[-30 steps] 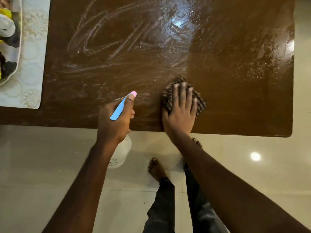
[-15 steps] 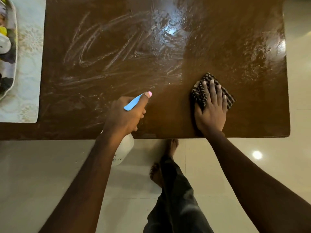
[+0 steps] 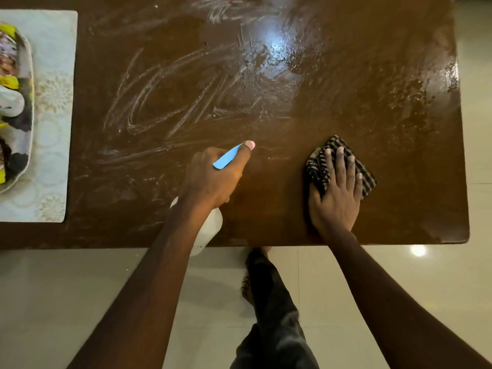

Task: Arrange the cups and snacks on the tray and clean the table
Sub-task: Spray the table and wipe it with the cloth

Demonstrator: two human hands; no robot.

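One cloth (image 3: 319,166) lies under the right hand (image 3: 336,194) (fingers spread).

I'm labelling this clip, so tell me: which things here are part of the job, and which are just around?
In use:
left hand gripping spray bottle
right hand pressing checked cloth
wet table
tray of snacks

Just there:
placemat under the tray
tiled floor

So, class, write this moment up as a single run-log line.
stage: wiping table | left hand: grips spray bottle | right hand: flat on checked cloth | tray: far left on mat
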